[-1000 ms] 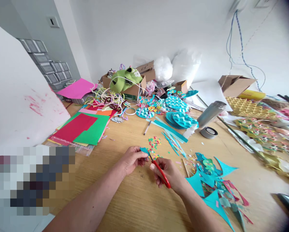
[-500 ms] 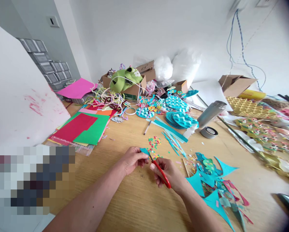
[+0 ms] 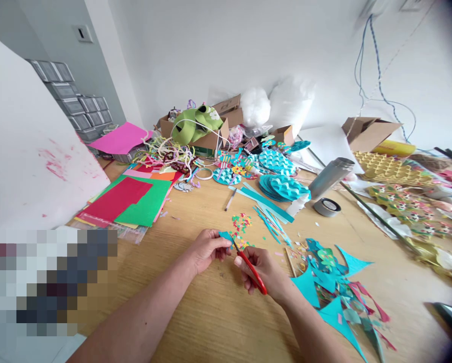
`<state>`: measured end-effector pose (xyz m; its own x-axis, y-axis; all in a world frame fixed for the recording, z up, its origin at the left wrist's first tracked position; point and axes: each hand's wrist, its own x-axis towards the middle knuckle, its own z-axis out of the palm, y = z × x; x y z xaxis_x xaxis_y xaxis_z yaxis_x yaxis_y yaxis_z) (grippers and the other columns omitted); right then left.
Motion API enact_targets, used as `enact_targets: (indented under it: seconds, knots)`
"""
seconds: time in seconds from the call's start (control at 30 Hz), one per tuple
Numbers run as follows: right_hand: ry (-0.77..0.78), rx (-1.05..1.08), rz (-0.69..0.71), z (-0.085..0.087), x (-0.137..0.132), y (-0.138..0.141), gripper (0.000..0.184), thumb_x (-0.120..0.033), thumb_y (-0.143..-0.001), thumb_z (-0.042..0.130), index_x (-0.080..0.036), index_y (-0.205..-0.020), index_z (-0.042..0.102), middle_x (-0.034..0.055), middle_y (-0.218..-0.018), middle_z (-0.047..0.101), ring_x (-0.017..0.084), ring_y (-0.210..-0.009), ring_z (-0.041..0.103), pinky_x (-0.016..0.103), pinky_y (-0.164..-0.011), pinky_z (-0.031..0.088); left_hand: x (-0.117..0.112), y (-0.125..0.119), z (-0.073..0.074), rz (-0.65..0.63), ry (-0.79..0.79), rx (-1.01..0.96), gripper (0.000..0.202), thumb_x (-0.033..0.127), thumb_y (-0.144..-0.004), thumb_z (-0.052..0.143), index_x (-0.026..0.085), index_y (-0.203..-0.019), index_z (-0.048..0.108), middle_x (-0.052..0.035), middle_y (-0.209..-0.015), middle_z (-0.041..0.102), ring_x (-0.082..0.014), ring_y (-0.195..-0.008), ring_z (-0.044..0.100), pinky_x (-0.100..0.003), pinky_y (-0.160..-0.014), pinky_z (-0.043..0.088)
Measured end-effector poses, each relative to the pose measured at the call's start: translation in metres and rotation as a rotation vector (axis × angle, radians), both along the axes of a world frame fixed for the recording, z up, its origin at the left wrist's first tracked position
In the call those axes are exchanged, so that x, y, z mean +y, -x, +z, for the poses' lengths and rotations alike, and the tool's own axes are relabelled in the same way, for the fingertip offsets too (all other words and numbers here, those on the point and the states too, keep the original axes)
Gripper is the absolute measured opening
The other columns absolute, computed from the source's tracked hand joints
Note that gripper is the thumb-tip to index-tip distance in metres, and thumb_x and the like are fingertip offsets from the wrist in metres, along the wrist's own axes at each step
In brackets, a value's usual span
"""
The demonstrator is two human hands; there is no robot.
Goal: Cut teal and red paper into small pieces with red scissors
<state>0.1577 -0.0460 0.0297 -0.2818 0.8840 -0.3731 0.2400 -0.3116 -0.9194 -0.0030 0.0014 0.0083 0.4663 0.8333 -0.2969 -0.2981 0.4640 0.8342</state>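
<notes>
My left hand (image 3: 210,251) pinches a small piece of blue paper (image 3: 225,235) between thumb and fingers, above the middle of the table. Red-handled scissors (image 3: 253,269) are gripped in my right hand (image 3: 262,267), their blades pointing up and left to the edge of that paper. How far the blades are apart is too small to tell. Just beyond both hands lie tiny red, yellow and green paper bits (image 3: 241,222). Blue paper offcuts (image 3: 334,287) are heaped to the right of my right forearm.
Coloured paper sheets (image 3: 146,201) are stacked at left. Blue paper strips (image 3: 267,206), a pen (image 3: 230,199), a glue bottle (image 3: 297,205), a steel flask (image 3: 331,177) and its lid (image 3: 327,206) lie farther back. Blue egg-tray pieces (image 3: 282,187) and boxes (image 3: 229,111) stand behind; yellow egg trays (image 3: 390,169) at right.
Almost nothing differs. The blue paper and the scissors have shifted very slightly; both hands keep their hold.
</notes>
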Motion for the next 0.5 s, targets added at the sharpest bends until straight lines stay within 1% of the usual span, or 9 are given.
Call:
enact_targets:
  seconds: [0.3, 0.5]
  knots:
    - [-0.014, -0.008, -0.002, 0.0004, 0.0005, -0.0001, 0.045, -0.060, -0.064, 0.062, -0.020, -0.065, 0.042, -0.0067, -0.045, 0.052, 0.010, -0.036, 0.053, 0.020, -0.033, 0.040, -0.0005, -0.0002, -0.0001, -0.009, 0.001, 0.000, 0.017, 0.025, -0.059, 0.071, 0.012, -0.063, 0.060, -0.0007, -0.053, 0.058, -0.0075, -0.045, 0.048, -0.019, -0.041, 0.031]
    - [-0.013, 0.008, 0.005, 0.0000, 0.0012, -0.0004, 0.043, -0.056, -0.066, 0.062, -0.019, -0.065, 0.042, -0.0063, -0.046, 0.053, 0.010, -0.036, 0.053, 0.019, -0.033, 0.041, -0.0012, -0.0007, 0.0011, 0.005, 0.016, 0.003, 0.017, 0.024, -0.059, 0.071, 0.012, -0.064, 0.060, -0.0002, -0.054, 0.058, -0.0078, -0.047, 0.050, -0.019, -0.042, 0.031]
